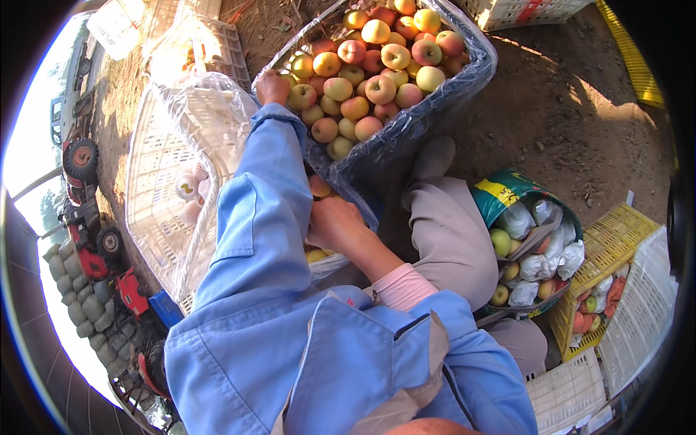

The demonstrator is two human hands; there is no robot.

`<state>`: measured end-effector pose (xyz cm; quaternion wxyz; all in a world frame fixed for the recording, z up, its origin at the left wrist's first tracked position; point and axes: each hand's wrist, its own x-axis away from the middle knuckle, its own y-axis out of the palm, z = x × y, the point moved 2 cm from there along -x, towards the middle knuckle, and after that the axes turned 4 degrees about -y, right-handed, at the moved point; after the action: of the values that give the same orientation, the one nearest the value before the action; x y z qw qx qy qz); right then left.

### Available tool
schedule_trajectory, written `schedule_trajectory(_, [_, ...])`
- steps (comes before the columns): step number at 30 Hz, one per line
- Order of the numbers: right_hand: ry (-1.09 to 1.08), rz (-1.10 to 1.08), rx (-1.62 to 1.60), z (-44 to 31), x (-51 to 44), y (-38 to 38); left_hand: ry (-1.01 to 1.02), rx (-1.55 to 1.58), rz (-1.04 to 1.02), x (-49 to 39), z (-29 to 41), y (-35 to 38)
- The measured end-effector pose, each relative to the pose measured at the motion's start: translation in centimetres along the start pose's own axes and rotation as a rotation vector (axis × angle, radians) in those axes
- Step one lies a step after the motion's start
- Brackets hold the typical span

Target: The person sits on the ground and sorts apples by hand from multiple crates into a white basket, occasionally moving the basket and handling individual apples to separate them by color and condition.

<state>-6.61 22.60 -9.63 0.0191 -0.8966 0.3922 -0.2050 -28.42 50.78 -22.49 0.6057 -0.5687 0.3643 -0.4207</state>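
A large crate lined with clear plastic [462, 70] stands before me, heaped with red and yellow apples [380, 89]. My left hand [273, 88] is at its left edge, against the apples and the liner; its fingers curl out of sight, so what they hold is hidden. Closer to my body, my right hand [338, 224] reaches over a second plastic-lined container [329, 265], where a few apples [319, 186] show around my left sleeve. The right fingers are bent and partly behind that sleeve; whether they grip an apple cannot be seen.
At left, a white plastic crate [149, 217] with a liner contains fruit in foam nets [190, 190]. Beside my right knee sits a green bucket [484, 198] of apples and white wrappings. Yellow crates [614, 239] lie further right. A tractor [81, 157] stands far left.
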Motion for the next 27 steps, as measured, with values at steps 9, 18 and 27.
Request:
schedule_trajectory(9, [-0.035, -0.033, 0.053, -0.7, 0.0, 0.1, -0.207, 0.039, 0.077, -4.3, 0.7, -6.3])
schedule_trajectory(18, [0.015, -0.001, 0.001, -0.4, 0.0, 0.3, -0.29, 0.001, -0.221, 1.8, 1.6, -2.8])
schedule_trajectory(27, [-0.007, -0.037, 0.038, 0.7, 0.1, 0.9, -0.014, -0.061, -0.134, 8.2, 2.9, -2.0])
